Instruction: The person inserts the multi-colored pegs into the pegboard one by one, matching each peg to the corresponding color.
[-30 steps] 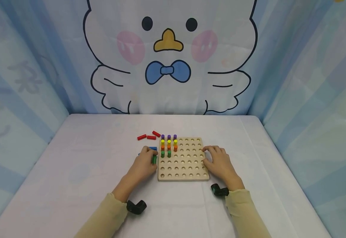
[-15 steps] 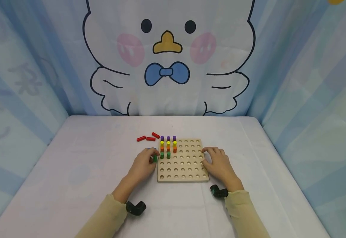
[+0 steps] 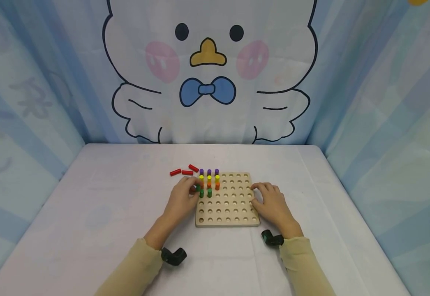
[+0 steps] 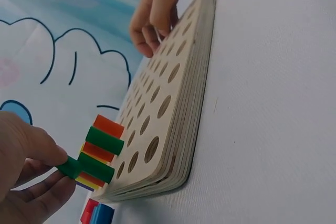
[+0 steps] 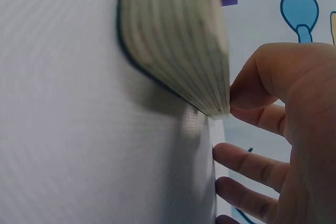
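While the left hand (image 3: 181, 198) pinches a green peg (image 4: 70, 167) between thumb and fingers, much of that peg is hidden inside the grip, so only a short length shows. It is held at the left side of the wooden pegboard (image 3: 227, 225), just beside the standing pegs; whether it touches the nearest of them cannot be told, since the two overlap in the left wrist view. The pegboard lies flat on the white table (image 3: 89, 230). Three purple pegs (image 3: 209, 172) stand along its far row, largely masked by three yellow pegs (image 3: 209, 179), with three orange pegs (image 3: 217, 186) and two standing green pegs (image 3: 209, 193) nearer the person. The right hand (image 3: 274, 205) rests against the pegboard's right edge, thumb and fingers spread apart; in the right wrist view the hand is cut off by the frame, and part of the pegboard is blurred. Three red pegs (image 3: 187, 173) lie beyond the left hand. At least one blue peg (image 4: 104, 214) shows at the bottom of the left wrist view, cropped by its border; the head view gives no sight of it. Both sleeves (image 3: 135, 267) run out of frame.
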A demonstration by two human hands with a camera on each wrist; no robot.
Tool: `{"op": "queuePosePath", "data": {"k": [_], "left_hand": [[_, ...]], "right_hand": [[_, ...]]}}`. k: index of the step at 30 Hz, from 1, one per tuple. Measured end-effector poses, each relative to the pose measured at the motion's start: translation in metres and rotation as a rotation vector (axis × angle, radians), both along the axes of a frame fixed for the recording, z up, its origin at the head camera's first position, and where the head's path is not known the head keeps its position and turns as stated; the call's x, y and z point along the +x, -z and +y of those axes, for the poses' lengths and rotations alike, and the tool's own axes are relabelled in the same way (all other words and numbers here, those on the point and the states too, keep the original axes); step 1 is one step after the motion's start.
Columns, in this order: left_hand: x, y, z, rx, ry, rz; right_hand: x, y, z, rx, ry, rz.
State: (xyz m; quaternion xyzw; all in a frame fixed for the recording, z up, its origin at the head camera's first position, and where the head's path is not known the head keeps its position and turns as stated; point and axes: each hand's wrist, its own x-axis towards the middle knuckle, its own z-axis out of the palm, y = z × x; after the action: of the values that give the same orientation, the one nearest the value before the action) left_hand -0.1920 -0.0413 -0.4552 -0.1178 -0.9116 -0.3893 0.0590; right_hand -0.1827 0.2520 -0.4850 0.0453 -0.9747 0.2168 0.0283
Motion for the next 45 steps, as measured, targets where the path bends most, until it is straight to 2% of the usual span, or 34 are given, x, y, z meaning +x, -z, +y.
{"op": "queuePosePath", "data": {"k": [10,20,26,37,45], "left_hand": [[0.000,-0.007,0.007,0.099,0.033,0.091],[-0.003,-0.005,0.016,0.151,0.078,0.078],[-0.005,-0.004,0.021,0.144,0.102,0.049],[-0.010,0.000,0.028,0.111,0.106,0.066],[-0.010,0.003,0.029,0.079,0.099,0.039]], "right_hand": [[-0.001,-0.001,-0.001,-0.001,-0.003,-0.001],[0.000,-0.001,0.001,0.004,-0.005,0.001],[0.000,0.000,0.001,0.006,-0.005,0.008],[0.000,-0.001,0.001,0.006,-0.003,0.002],[-0.001,0.001,0.001,0.004,-0.008,0.004]]}}
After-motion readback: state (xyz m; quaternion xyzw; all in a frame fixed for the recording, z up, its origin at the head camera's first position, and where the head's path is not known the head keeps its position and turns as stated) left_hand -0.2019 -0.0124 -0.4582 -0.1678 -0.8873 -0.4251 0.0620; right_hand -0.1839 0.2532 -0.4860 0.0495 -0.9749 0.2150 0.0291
